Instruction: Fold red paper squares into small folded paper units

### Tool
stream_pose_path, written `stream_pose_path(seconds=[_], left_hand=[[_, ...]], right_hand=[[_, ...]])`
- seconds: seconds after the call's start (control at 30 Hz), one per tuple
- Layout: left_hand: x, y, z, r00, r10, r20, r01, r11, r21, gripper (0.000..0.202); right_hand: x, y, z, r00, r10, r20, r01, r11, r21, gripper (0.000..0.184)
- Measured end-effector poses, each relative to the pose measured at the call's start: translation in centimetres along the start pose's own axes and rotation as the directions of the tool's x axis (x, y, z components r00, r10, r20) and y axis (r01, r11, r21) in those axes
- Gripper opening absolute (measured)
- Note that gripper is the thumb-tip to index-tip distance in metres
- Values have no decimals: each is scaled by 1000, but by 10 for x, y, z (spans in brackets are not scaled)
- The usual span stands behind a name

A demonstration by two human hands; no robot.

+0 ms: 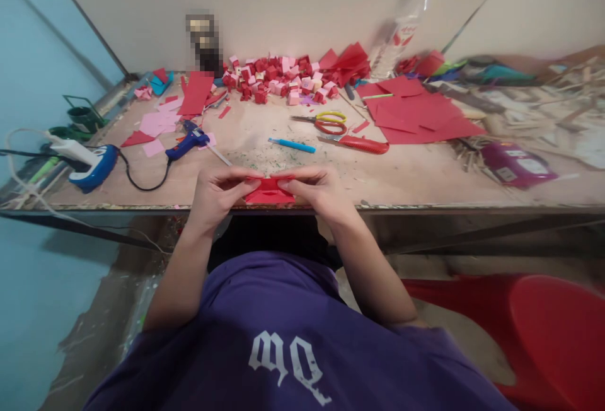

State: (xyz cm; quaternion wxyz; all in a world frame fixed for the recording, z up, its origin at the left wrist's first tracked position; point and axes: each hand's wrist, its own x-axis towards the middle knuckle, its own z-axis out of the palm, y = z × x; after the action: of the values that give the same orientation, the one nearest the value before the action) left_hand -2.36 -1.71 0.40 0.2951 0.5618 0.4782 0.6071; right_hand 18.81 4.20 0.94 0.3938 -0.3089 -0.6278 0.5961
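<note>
Between my two hands is a small piece of folded red paper (pixel 270 195), held just over the front edge of the table. My left hand (pixel 218 193) pinches its left side between thumb and fingers. On its right side my right hand (pixel 317 189) does the same. Creases run across the paper, and its upper part stands up between my thumbs. Beyond my hands lie a blue pen-like tool (pixel 292 145), scissors with yellow and red handles (pixel 329 122) and a red-handled cutter (pixel 362 144).
A blue glue gun (pixel 188 141) lies left, its cord leading to a blue-and-white power strip (pixel 94 168). Several small red and pink paper boxes (pixel 278 80) are heaped at the back. Red paper sheets (pixel 416 111) and a purple package (pixel 517 164) lie right. A red chair (pixel 553 329) stands behind, right.
</note>
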Motion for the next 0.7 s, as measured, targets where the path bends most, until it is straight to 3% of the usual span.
stream_pose_path(seconds=[0.13, 0.27, 0.5, 0.7], left_hand=[[-1, -1, -2, 1000, -12, -21, 12, 1000, -7, 7], [-2, -1, -2, 999, 8, 40, -8, 1000, -10, 6], [-1, -2, -3, 985, 113, 133, -122, 990, 64, 11], [1, -2, 0, 988, -29, 153, 24, 999, 32, 34]], right_hand=[[-2, -2, -5, 997, -41, 72, 42, 999, -14, 27], [-3, -5, -8, 992, -6, 129, 7, 1000, -6, 46], [1, -4, -5, 976, -1, 219, 21, 996, -85, 29], [2, -4, 0, 993, 8, 116, -10, 1000, 23, 25]])
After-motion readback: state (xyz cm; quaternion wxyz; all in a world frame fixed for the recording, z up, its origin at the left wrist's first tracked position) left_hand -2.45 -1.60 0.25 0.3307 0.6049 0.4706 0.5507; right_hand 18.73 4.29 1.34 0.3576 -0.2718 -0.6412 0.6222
